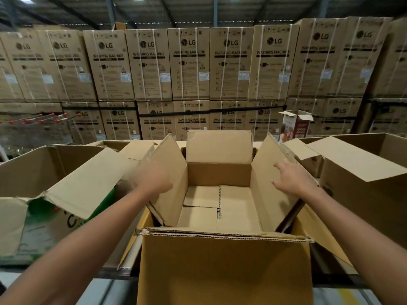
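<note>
The wall of washing-machine cartons (pixel 189 62) rises behind. Our open box (pixel 220 271) sits dead centre between two other cartons. Our right grip (pixel 293 179) lies flat, fingers spread, on the right flap (pixel 268 203). Our left grip (pixel 154 179) meets the left flap (pixel 174 205), too blurred for us to tell its fingers.

Two hands, left hand (pixel 154 181) and right hand (pixel 293 179); three open brown cartons in front, the middle carton (pixel 224 271), left carton (pixel 33 172) and right carton (pixel 363 194); one small printed carton (pixel 296 125) behind; washing-machine cartons (pixel 189 62) in two stacked tiers, number per tier unclear through blur.
</note>
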A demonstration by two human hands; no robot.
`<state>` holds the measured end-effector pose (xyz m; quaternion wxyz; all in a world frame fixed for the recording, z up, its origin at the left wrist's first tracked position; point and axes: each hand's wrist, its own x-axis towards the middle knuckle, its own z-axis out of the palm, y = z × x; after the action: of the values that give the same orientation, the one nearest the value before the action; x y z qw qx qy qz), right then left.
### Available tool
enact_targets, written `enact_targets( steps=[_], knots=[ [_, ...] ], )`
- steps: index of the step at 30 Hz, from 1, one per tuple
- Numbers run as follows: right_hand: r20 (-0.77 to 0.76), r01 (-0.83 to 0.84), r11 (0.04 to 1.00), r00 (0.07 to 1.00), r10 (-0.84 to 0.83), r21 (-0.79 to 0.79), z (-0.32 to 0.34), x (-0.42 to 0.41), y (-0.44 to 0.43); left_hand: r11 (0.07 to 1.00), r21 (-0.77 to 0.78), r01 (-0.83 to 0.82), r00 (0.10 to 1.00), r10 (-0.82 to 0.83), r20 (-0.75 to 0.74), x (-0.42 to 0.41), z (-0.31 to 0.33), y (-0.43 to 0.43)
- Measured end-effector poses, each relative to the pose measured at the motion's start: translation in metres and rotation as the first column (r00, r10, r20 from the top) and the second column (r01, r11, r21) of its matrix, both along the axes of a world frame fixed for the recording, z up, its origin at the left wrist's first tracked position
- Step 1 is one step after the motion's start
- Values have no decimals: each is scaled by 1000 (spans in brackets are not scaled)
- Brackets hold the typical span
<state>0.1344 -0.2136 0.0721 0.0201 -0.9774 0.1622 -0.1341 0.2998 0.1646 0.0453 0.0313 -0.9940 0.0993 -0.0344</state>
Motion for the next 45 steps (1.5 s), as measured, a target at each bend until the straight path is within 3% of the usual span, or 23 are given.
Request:
enact_targets(
  steps=[2, 4, 6, 7, 9, 11, 14, 16, 22, 27, 29, 31, 34, 37, 41, 45],
  knots=[
    [-44, -1, 1000, 999, 0, -15, 5, -5, -1, 1000, 3, 26, 1000, -26, -16, -2, 5, -3],
    [-111, -2, 992, 994, -12, -124, 9, -11, 7, 996, 19, 82, 995, -80, -56, -16, 14, -9],
    [-139, -37, 966, 990, 1, -258, 7, -19, 24, 979, -39, 199, 959, -202, -197, -43, 24, -21],
    [-125, -76, 966, 991, 46, -248, 6, -24, 35, 961, -97, 259, 907, -277, -318, -59, 27, -29],
    [-99, -205, 979, 974, 203, -10, 5, -39, 58, 933, -175, 314, 760, -358, -543, -92, 26, -43],
    [-91, -302, 900, 934, 346, 315, 3, -57, 82, 926, -193, 323, 666, -368, -650, -123, 23, -53],
    [-213, -354, 813, 846, 489, 463, -7, -79, 111, 926, -196, 322, 649, -366, -667, -154, 17, -59],
    [-301, -349, 811, 800, 519, 470, -13, -88, 121, 923, -222, 313, 664, -380, -643, -167, 19, -54],
    [-259, -324, 832, 844, 469, 451, 0, -116, 134, 899, -353, 259, 799, -405, -444, -193, 25, -18],
    [-145, -405, 887, 886, 441, 222, -15, -151, 186, 856, -428, 290, 950, -311, 22, -238, 5, 6],
    [-50, -407, 909, 910, 412, 96, -27, -163, 208, 806, -483, 343, 937, -258, 236, -261, -5, 18],
    [94, -433, 896, 900, 425, 93, -40, -174, 231, 762, -507, 403, 903, -242, 355, -283, -14, 37],
    [298, -550, 801, 826, 479, 235, -60, -193, 271, 710, -579, 400, 902, -195, 385, -319, -25, 74],
    [393, -645, 719, 751, 532, 259, -79, -212, 324, 675, -635, 375, 902, -107, 419, -358, -40, 121],
    [461, -692, 633, 713, 528, 347, -101, -241, 406, 636, -704, 317, 885, 67, 460, -406, -67, 206],
    [437, -669, 570, 744, 506, 478, -131, -276, 493, 689, -692, 215, 886, 160, 434, -456, -98, 307]
  ],
)
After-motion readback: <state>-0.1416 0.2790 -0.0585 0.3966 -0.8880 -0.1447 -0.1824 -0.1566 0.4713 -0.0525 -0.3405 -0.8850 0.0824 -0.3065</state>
